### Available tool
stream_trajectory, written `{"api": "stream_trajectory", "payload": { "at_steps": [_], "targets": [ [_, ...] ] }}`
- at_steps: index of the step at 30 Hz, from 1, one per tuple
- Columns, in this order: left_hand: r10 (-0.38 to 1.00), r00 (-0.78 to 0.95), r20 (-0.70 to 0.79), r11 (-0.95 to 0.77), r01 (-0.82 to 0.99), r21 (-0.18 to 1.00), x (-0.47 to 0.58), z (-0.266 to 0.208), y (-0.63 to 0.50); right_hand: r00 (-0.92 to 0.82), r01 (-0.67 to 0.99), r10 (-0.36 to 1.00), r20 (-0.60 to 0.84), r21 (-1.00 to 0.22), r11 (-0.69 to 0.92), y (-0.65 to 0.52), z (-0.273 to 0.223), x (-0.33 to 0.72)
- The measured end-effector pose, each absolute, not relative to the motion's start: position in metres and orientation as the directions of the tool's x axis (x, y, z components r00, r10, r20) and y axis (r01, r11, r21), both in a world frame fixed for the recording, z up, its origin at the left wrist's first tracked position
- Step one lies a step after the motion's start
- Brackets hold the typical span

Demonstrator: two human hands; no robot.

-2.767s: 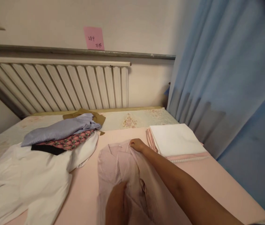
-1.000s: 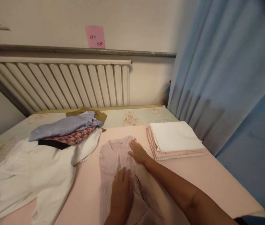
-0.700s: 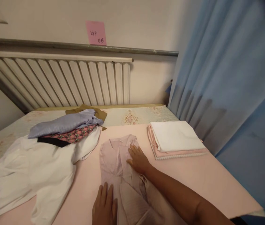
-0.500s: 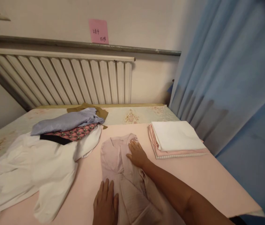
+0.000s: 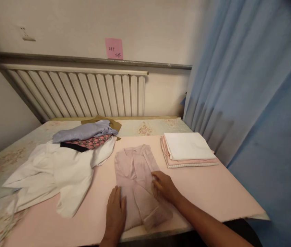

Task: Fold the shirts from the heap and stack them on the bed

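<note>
I've got the mauve shirt (image 5: 133, 185) at lower centre, laid out on the pink sheet (image 5: 199, 192), neckline toward the far side, hem close to the near edge. Left hand (image 5: 116, 211) is at its left edge, fingers extended and close together, thumb off to the side; no pinch that I can see. Right hand (image 5: 164, 185) is at its right edge, fingers curled in; motion blur there, so I can't tell if fabric is actually pinched. That hand hides a bit of the shirt's right side from me, and the forearm crosses the sheet at lower right.

Clutter: left of the shirt, a spread-out white garment (image 5: 70, 171) with a sleeve pointing down toward the near edge, near my left hand but apart. On its far side, a heap: red patterned cloth (image 5: 94, 141) with a black strip, blue-grey garment (image 5: 83, 131) over that, olive cloth (image 5: 116, 124) behind. Right of centre, a folded stack (image 5: 189, 145), white on top, pink under it, well clear of the shirt. Floral cover (image 5: 3, 163) shows at left and behind. Back: radiator (image 5: 88, 92), pink note (image 5: 113, 48) above. Blue curtain (image 5: 238, 85) fills the right.
</note>
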State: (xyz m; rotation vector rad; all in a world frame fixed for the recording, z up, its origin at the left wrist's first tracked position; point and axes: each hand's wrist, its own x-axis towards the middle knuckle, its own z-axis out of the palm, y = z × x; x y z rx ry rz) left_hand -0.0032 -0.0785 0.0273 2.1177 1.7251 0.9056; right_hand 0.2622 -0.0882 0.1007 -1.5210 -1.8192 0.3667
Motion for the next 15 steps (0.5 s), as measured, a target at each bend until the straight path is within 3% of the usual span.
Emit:
{"api": "stream_trajectory", "payload": {
  "at_steps": [3,9,15],
  "targets": [
    [0.967,0.041,0.252,-0.193,0.766,0.614,-0.010,0.034,-0.080,-0.095,0.735,0.901,0.424,-0.581,0.350,-0.144,0.085,0.259],
    [1.000,-0.007,-0.024,0.022,0.703,0.711,-0.016,0.063,-0.077,-0.166,0.813,0.850,0.499,-0.419,0.405,-0.206,0.042,0.256],
    [0.995,-0.044,-0.088,0.094,0.707,0.701,-0.012,0.081,-0.068,-0.201,0.865,0.795,0.573,-0.277,0.419,-0.204,0.022,0.252]
  ]
}}
